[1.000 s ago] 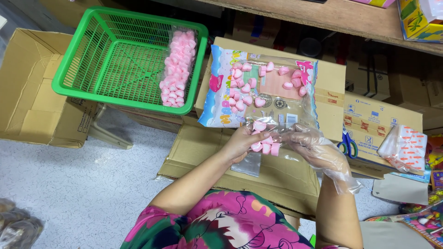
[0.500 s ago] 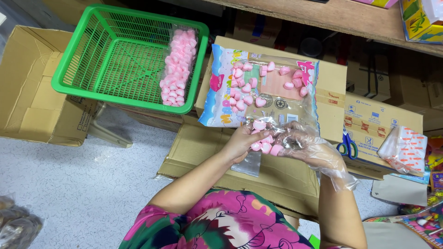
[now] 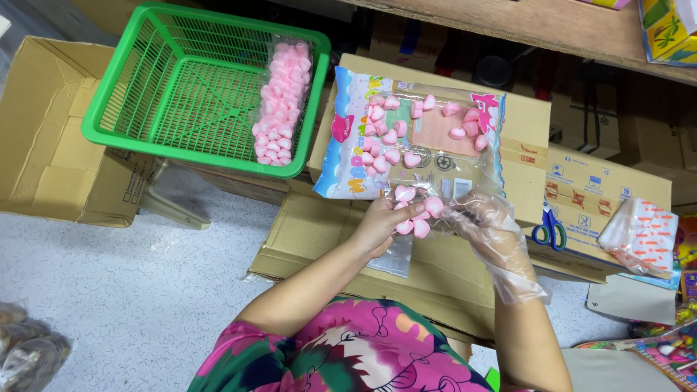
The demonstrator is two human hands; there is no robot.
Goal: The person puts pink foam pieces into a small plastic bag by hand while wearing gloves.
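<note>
Hands meet over the cardboard box [image 3: 377,279] at mid-frame. Left hand [image 3: 379,226], bare, is cupped and grasping a cluster of pink heart-shaped sweets [image 3: 415,215] together with a small clear bag [image 3: 396,255] that hangs below the palm. Right hand [image 3: 485,223], in a loose clear plastic glove, has its fingers curled toward the same cluster; whether it grips a sweet or only touches the bag mouth cannot be told.

Supply: a large opened packet [image 3: 406,141] lies flat on a higher box just beyond the hands, with loose pink sweets scattered over it. One filled bag of sweets [image 3: 282,101] lies along the right inner side of the green basket [image 3: 145,109]. Blue-handled scissors [image 3: 549,231] rest to the right, well apart.

Judgement on method: hold the small bag's mouth wide with the left fingers, feed sweets with the gloved hand only, and keep the work low over the box so that dropped pieces stay off the floor.
</note>
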